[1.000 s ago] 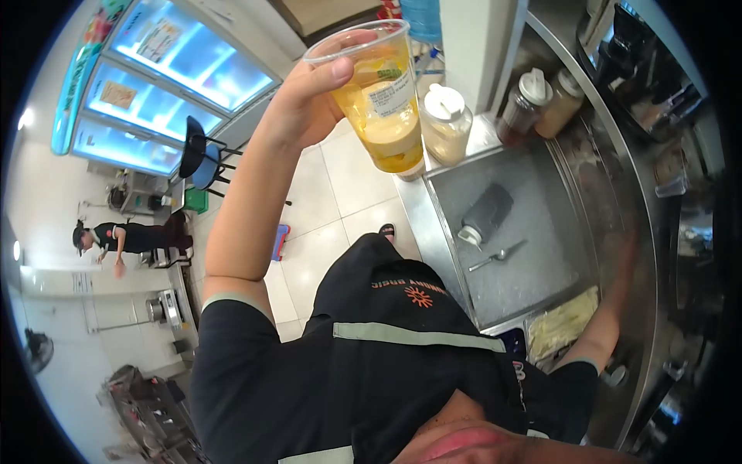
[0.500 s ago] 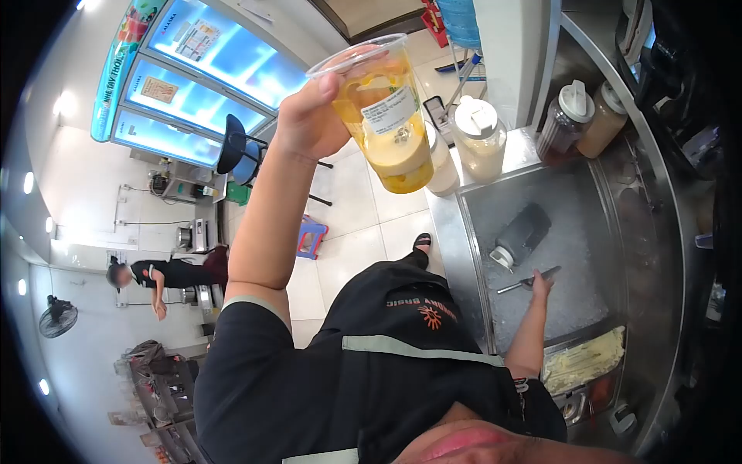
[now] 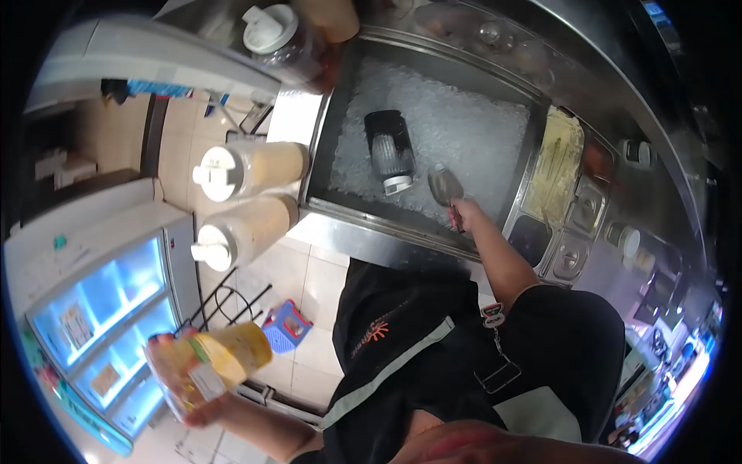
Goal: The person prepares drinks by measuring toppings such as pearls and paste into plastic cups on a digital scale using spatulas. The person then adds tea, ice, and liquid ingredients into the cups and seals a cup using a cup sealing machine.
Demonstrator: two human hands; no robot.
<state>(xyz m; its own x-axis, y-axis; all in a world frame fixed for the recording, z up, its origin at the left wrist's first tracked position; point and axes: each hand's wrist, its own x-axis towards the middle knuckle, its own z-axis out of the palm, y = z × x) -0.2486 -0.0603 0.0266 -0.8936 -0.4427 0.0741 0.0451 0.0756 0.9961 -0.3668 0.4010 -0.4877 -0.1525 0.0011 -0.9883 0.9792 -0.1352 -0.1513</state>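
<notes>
My left hand (image 3: pixel 207 411) is closed around a clear plastic cup (image 3: pixel 207 380), tilted on its side in this view. The cup has a white label and yellow and cream-coloured contents, and some of my fingers are hidden behind it. Over the ice bin (image 3: pixel 433 246), my right hand (image 3: pixel 464 212) grips the handle of an ice scoop (image 3: pixel 444 185). The scoop's blade rests on the crushed ice (image 3: pixel 471 131). Beside the scoop, a dark bottle with a white lid (image 3: pixel 389 151) lies on the ice.
Two pale-filled bottles with white lids (image 3: pixel 259 166) (image 3: pixel 251 228) stand at the bin's left edge. Another lidded jug (image 3: pixel 282 46) is at the back corner. Right of the bin are a tray of pale yellow food (image 3: pixel 555 162) and lidded steel containers (image 3: pixel 570 257). A stool (image 3: pixel 287 326) stands on the floor.
My view has swung toward the ice bin. The cup, held up in front of me before, is now lower and off to the left. My right hand still holds the scoop over the ice.
</notes>
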